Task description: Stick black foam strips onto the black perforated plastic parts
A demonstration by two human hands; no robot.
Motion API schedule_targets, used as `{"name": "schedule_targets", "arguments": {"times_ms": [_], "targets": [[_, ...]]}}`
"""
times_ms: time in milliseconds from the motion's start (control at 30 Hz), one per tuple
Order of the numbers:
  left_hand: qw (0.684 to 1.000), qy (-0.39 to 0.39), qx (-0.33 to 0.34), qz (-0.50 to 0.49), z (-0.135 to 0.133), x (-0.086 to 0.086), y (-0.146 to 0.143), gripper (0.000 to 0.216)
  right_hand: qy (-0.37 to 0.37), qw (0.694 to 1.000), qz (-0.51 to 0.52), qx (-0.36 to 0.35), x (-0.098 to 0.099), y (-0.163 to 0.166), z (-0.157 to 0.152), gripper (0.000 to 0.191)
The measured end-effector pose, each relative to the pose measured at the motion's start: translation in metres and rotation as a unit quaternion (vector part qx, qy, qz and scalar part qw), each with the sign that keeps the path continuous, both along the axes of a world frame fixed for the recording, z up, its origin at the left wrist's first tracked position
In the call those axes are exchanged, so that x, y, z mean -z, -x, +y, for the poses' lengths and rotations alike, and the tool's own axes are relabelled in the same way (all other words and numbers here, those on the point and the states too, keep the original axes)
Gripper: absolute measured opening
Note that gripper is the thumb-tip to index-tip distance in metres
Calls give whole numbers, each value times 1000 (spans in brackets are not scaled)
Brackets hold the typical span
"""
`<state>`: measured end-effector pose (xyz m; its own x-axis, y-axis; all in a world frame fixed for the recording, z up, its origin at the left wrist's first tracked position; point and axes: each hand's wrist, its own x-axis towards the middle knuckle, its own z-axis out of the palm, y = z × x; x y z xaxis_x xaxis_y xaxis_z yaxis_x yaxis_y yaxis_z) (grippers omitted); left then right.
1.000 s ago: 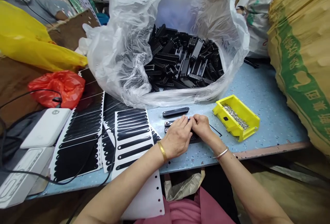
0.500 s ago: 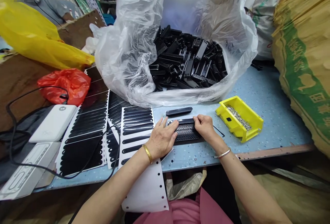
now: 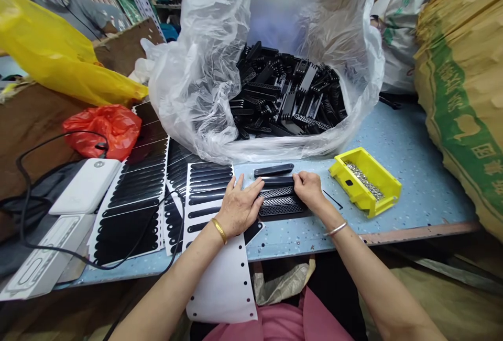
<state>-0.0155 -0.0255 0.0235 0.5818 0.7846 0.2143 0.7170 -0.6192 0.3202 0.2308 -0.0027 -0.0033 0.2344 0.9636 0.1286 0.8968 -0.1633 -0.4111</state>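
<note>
Several black strip-like pieces (image 3: 280, 202) with a raised mesh pattern lie side by side in front of me. At their far edge is a smooth-topped black strip (image 3: 275, 180). My left hand (image 3: 239, 207) has its fingers stretched and spread, with the fingertips at the left end of the row. Curled at the right end of the smooth strip, my right hand (image 3: 309, 190) pinches it between thumb and fingers. Just beyond lies a loose black strip (image 3: 274, 169). Beneath my left wrist is a white sheet (image 3: 220, 278) bearing black rounded stickers (image 3: 208, 184).
A large clear plastic bag (image 3: 188, 84) full of black pieces (image 3: 291, 97) stands behind. On the right are a yellow bin (image 3: 383, 173) of small metal parts and a big sack (image 3: 463, 89). Sticker sheets (image 3: 128, 220), a white power bank (image 3: 84, 186) and a cable (image 3: 129, 266) are left.
My left hand has drawn slightly left, baring more of the mesh-patterned pieces. My right hand has moved slightly left and stays on the end of the smooth strip.
</note>
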Motion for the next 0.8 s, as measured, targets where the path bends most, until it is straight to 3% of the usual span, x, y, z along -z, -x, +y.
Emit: {"name": "schedule_targets", "arguments": {"times_ms": [200, 333, 467, 567, 667, 800], "targets": [[998, 41, 0, -50, 14, 6, -4, 45, -20, 999, 40, -5, -3, -2, 13, 41], [987, 55, -15, -149, 11, -8, 12, 43, -57, 991, 118, 7, -12, -14, -1, 35], [970, -24, -100, -219, -28, -26, 46, 43, -121, 986, 115, 6, -34, -17, -35, 30], [971, -53, -123, -199, -74, -24, 70, 39, -132, 980, 137, -51, -48, 1, -67, 26], [960, -48, -199, -189, -111, -13, 88, 33, -82, 965, 193, -158, -50, 34, -96, 19], [909, 18, -363, -203, -132, -5, 107, 36, 28, 931, 281, -231, -34, 78, -121, 15]]}}
